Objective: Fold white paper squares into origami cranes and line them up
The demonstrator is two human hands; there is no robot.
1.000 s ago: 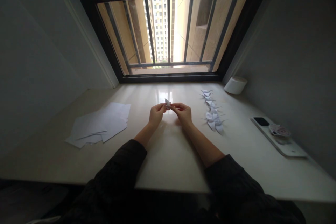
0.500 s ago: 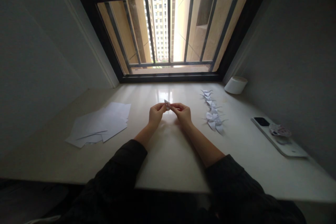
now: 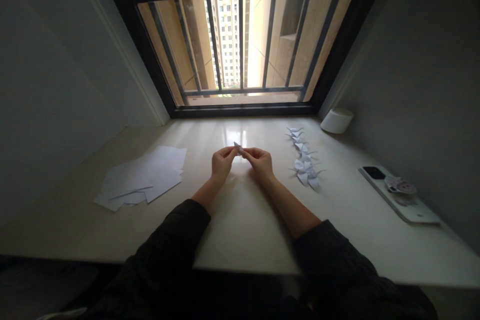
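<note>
A small piece of folded paper (image 3: 237,145) is pinched between the fingertips of both hands, its pointed tip standing up above them. My left hand (image 3: 222,162) grips it from the left, with the fingers closed. From the other side my right hand (image 3: 260,161) is closed on the same paper, thumb and forefinger meeting at it. Most of the folded paper is hidden by the fingers, so its folds cannot be made out. To the right, several white folded paper cranes (image 3: 303,160) lie in a row running away from me.
Loose white paper sheets (image 3: 146,175) lie overlapping on the pale sill (image 3: 243,240) at left. A phone (image 3: 403,200) with a decorated grip rests at right. A white cylindrical object (image 3: 336,121) sits in the far right corner. Behind is a barred window (image 3: 242,50).
Both hands stay almost in place around the folded paper, with only a very slight shift of the fingers. The other things have not moved.
</note>
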